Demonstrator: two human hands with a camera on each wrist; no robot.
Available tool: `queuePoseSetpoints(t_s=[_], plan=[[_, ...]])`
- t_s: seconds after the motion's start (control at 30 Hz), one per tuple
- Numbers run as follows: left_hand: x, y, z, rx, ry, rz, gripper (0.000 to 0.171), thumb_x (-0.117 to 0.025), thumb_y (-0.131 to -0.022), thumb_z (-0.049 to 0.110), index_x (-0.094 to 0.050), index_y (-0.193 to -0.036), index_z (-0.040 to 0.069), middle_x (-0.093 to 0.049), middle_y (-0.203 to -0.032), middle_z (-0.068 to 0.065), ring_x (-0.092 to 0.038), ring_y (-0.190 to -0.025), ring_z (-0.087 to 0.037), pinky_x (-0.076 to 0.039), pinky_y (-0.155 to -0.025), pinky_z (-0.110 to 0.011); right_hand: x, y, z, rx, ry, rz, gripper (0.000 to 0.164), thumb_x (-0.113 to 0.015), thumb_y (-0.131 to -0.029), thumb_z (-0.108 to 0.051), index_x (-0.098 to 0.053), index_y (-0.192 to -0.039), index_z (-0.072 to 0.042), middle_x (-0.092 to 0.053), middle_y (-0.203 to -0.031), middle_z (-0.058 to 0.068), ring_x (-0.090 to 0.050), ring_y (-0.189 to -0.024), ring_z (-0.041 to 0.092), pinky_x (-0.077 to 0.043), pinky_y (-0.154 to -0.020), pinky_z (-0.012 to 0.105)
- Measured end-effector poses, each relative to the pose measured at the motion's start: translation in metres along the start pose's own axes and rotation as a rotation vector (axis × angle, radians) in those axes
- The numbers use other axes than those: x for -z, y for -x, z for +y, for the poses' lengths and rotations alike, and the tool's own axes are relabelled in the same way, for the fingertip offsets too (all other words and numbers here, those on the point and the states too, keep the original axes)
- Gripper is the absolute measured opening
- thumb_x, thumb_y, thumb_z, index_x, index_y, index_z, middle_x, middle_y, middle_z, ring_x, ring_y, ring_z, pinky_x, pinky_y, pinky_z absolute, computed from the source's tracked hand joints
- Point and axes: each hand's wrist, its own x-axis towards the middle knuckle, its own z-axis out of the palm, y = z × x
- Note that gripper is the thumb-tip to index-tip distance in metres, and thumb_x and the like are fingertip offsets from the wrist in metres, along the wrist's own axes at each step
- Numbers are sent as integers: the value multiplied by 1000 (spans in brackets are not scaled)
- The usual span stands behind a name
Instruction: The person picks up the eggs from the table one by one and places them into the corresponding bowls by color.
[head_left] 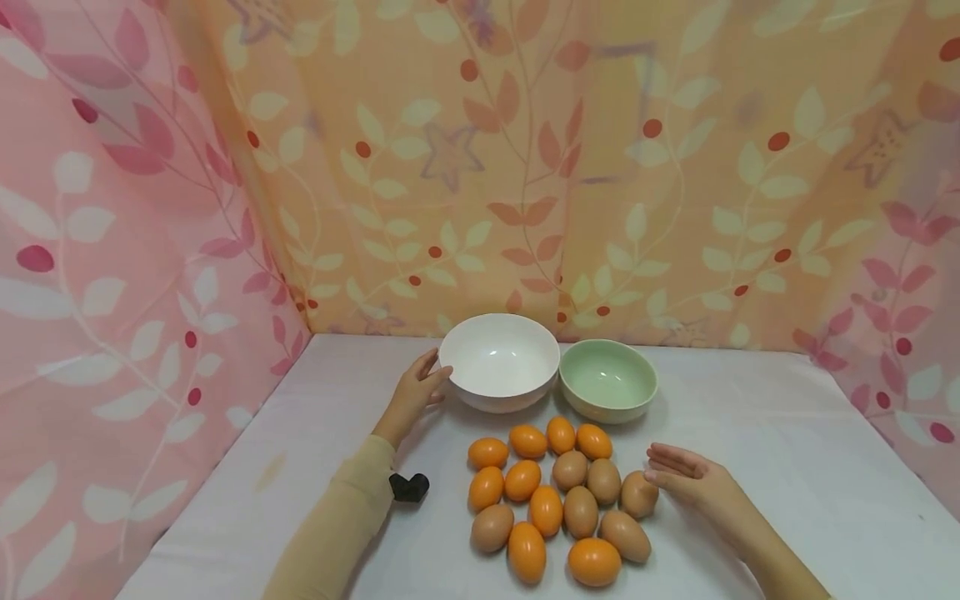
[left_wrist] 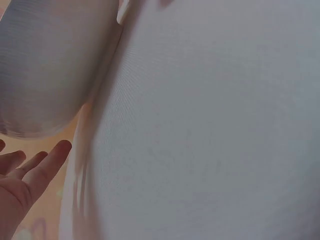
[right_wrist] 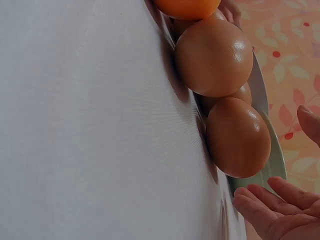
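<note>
Head view: left hand (head_left: 409, 398) was loosely open, nothing held, at the left side of the white bowl (head_left: 499, 367), near the counter's (head_left: 787, 425) back edge. Thumb overlapped the rim; could not tell if it touched. Left wrist view showed extended fingers just beside the bowl wall. Green bowl (head_left: 609, 379) stood just right of the white one, also toward the back edge.

Orange eggs (head_left: 522, 481) and brown eggs (head_left: 581, 512) lay loose in front of the bowls, spread toward the front edge (out of frame), brown mostly on the right side. Rightmost brown egg (head_left: 639, 494) had its long axis running roughly front to back. Right hand (head_left: 701, 490) was open beside it, fingers extended, thumb apart, nothing held; right wrist view put the egg just off the fingertips.

Key relation, as judged: that egg lay directly left of the right hand, clearly the nearer one; left hand was across the cluster. Green bowl sat beyond the egg, back and left of the right hand.
</note>
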Motion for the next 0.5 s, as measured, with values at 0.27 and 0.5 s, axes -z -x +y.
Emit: queuePoseSetpoints(t_s=[0.27,0.5], plan=[[-2,-1,-3,-15,117,0,69,-62,-98,30,-30,-156,10,-27,-164,-11,-43,-143,-32,-53,-101,-50,-4,-1,6,-11,-65,-35,74,-70,-92,-33,-39,-148,4,-50,-149,20,-61,-117,3,-53,-100,26],[-7,0,-7,-22,194,31,64,-60,-99,20,-32,-155,8,-27,-164,-13,-41,-143,-34,-54,-98,-52,-5,0,8,-38,8,-31,71,-72,-90,-37,-47,-145,1,-57,-143,16,-59,-127,25,-53,-99,43]])
